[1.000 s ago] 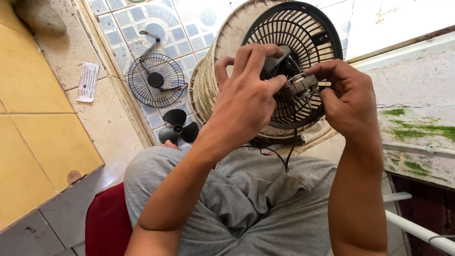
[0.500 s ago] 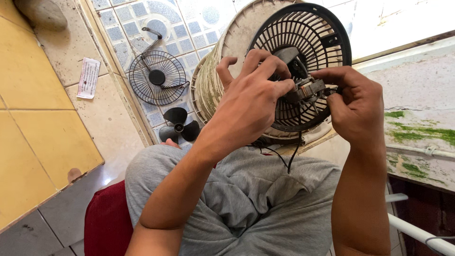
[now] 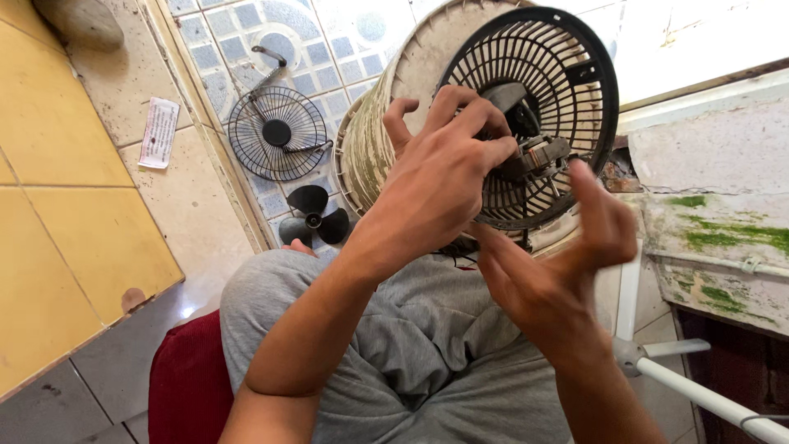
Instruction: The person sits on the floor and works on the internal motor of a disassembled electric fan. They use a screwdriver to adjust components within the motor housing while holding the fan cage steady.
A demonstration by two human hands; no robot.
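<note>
A round fan body [image 3: 386,123] with a dirty cream shell and a black rear grille [image 3: 567,99] rests on my lap, grille toward me. My left hand [image 3: 440,177] grips the small motor [image 3: 538,156] at the middle of the grille. My right hand [image 3: 551,271] hangs just below the grille, palm up and fingers spread, holding nothing.
On the tiled floor to the left lie a black wire fan guard [image 3: 278,133], a black three-blade propeller [image 3: 313,218] and a paper slip [image 3: 159,131]. A mossy concrete ledge [image 3: 715,214] stands on the right, with a white tube frame [image 3: 699,386] below it. I sit on a red seat [image 3: 185,386].
My right hand has let go of the motor and dropped below the grille, its fingers now spread. My left hand keeps its hold on the motor.
</note>
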